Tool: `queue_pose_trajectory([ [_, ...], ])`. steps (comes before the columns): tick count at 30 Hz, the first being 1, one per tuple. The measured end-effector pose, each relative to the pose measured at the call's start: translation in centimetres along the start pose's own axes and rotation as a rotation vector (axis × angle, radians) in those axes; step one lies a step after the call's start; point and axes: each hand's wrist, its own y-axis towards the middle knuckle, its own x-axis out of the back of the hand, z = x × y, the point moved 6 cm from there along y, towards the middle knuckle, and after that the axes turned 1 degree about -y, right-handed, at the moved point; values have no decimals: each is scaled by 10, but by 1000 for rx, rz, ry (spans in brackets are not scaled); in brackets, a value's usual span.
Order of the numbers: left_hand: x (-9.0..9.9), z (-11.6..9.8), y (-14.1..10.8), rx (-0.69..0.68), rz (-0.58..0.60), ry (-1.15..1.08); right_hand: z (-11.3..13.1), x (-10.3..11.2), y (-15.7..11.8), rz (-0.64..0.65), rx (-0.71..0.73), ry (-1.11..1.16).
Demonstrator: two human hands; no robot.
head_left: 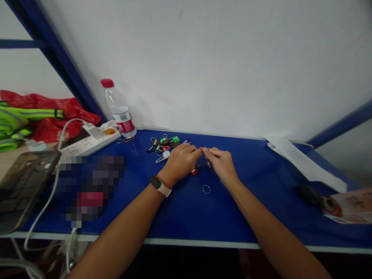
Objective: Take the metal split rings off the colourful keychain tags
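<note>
My left hand [181, 159], with a band on its wrist, and my right hand [223, 164] meet at the fingertips above the blue table, both pinched closed. Below the left fingers shows a round red keychain piece [194, 170], partly covered by the hand. A small metal and red keychain piece [209, 165] hangs under the right fingers. What exactly lies between the fingertips is hidden. On the table nearer to me rests a loose split ring [206, 189]. Behind and left of my left hand is a pile of keychains [165, 143] in green, black, red and white, with metal clips and rings.
A water bottle [123, 118] with a red cap stands by the wall, beside an orange carabiner [129, 139]. Further left are a white power strip [84, 145], cables and a phone [26, 186]. White paper [308, 162] and a dark mouse-like object [309, 195] lie right.
</note>
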Motion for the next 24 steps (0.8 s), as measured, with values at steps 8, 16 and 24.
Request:
queue_pose_trajectory([
  [8, -1, 0, -1, 30, 97, 46, 24, -1, -8, -27, 348, -639],
  [16, 1, 27, -5, 251, -154, -286, 7, 9, 4, 353, -7, -144],
  [24, -12, 71, -20, 737, -338, -796, 4, -6, -20, 896, -134, -175],
])
